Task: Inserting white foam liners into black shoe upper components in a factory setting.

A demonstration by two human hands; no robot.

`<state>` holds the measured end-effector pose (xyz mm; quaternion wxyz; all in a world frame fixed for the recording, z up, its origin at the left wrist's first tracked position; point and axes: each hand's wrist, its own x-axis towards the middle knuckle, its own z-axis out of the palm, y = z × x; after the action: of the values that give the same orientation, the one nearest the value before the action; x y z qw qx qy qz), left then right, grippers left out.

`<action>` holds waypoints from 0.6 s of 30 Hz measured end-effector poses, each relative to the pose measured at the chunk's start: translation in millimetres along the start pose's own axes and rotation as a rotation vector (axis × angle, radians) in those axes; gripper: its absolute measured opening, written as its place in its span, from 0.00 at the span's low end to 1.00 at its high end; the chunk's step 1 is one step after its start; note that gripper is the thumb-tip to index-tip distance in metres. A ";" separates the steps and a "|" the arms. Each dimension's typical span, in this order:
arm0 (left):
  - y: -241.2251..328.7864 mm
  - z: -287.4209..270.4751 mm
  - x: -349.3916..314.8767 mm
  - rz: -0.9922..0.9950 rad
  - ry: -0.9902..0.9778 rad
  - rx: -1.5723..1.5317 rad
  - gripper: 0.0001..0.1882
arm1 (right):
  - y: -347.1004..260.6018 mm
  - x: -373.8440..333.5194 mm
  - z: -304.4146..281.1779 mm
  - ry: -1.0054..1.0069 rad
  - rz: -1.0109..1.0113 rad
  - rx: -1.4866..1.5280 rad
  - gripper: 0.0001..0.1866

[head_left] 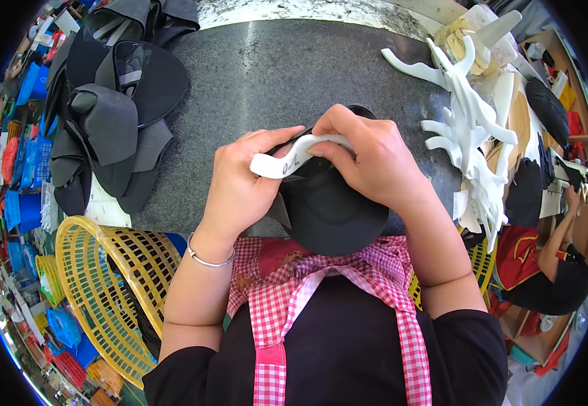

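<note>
My right hand (374, 157) pinches a curved white strip (275, 166), thumb and fingers closed on its far end. The strip bears a dark hand-drawn mark, and its near-left end rests against my left hand (238, 177). Beneath both hands is a black cap-like fabric piece (338, 213) with a broad rounded brim toward me. My left fingers close around the left side of this piece and the strip; their tips are partly hidden. The black piece hangs over the front edge of the dark worktable (240, 81).
Similar black and grey fabric pieces (104, 115) are heaped at the table's left. A tangle of white curved strips (470, 128) lies at the right. A yellow plastic basket (80, 271) stands at lower left. Another person (544, 271) sits at the far right.
</note>
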<state>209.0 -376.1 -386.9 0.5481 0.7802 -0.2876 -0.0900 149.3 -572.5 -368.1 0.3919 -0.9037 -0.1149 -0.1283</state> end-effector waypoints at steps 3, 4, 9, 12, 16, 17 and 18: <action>3.3 -1.0 0.1 -0.021 -0.029 0.006 0.13 | 4.5 0.5 0.2 0.040 -0.087 -0.032 0.10; 3.9 -1.2 0.6 -0.020 -0.030 0.007 0.13 | 4.6 0.0 -0.1 0.023 -0.085 -0.042 0.10; 3.5 -3.2 1.1 -0.045 -0.063 -0.019 0.13 | 6.3 -2.0 1.9 0.018 -0.105 -0.057 0.10; 2.7 -3.4 1.4 -0.075 -0.082 -0.052 0.14 | 7.2 -3.0 0.7 0.002 -0.094 -0.046 0.10; 3.0 -5.4 1.1 -0.052 -0.123 -0.046 0.14 | 9.0 -2.7 2.0 0.012 -0.100 -0.006 0.09; 2.0 -5.2 0.7 -0.085 -0.119 -0.061 0.14 | 8.8 -2.6 2.5 0.017 -0.098 0.001 0.09; 1.5 -5.0 0.9 -0.118 -0.114 -0.075 0.14 | 8.9 -2.5 3.0 0.018 -0.098 0.000 0.09</action>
<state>211.5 -372.9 -383.4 0.5533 0.7683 -0.2685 -0.1771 150.2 -576.5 -376.9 0.3860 -0.8958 -0.1555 -0.1557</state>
